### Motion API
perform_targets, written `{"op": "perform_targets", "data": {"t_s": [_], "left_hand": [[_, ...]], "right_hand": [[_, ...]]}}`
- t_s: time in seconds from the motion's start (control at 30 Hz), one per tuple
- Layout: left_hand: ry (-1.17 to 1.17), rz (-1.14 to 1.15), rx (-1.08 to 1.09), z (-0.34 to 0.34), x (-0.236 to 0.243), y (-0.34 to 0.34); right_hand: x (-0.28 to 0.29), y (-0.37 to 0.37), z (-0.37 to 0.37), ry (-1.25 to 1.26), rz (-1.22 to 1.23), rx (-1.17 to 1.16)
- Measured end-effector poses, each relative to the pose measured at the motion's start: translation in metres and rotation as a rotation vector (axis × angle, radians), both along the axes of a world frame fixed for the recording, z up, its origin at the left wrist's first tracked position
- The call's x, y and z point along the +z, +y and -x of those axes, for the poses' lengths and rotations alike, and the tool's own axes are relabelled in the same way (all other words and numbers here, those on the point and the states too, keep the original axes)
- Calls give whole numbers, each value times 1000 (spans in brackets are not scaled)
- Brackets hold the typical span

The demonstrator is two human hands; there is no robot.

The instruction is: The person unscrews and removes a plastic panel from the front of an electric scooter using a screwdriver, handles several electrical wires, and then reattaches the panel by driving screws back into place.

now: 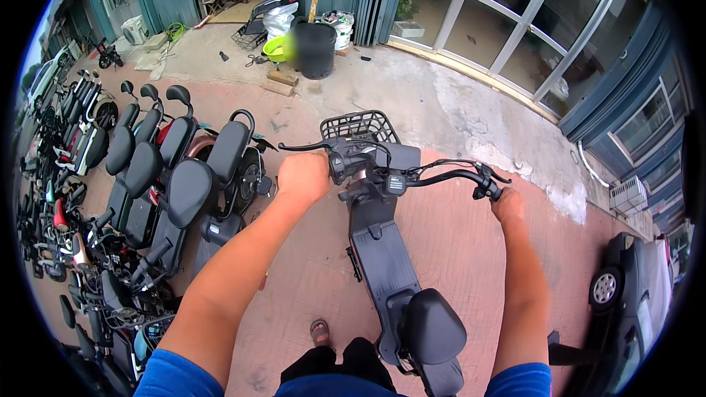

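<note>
A dark grey electric scooter (384, 257) stands in front of me, its seat (434, 326) beside my legs on the right. My left hand (303, 176) is wrapped round its left handlebar grip, just below the brake lever (303, 148). On the other side, my right hand (508, 205) is closed round the end of the right handlebar (448, 178). A black basket (359, 126) is fixed ahead of the handlebar. My sandalled foot (319, 332) shows on the paving, left of the footboard.
Several parked scooters (193, 195) crowd the left side. Ahead stand a black bin (316, 50), a lime green basin (276, 48) and wood blocks (281, 82) before a building with glass doors (507, 29). A car (625, 301) is at the right.
</note>
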State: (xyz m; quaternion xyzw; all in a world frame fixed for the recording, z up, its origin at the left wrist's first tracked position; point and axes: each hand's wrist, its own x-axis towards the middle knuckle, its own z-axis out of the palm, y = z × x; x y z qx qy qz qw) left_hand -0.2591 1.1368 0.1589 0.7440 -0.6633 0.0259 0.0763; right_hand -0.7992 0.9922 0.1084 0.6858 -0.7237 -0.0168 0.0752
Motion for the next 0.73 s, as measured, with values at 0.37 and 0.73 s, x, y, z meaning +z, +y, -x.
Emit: {"op": "perform_targets", "data": {"t_s": [0.37,0.73], "left_hand": [[-59,7,-85,-15,17,-50],[-171,-37,-14,-24,12,-185]], "right_hand": [[19,15,-18,-102,-23,43],[-6,-34,-34,-304,136,16]]}}
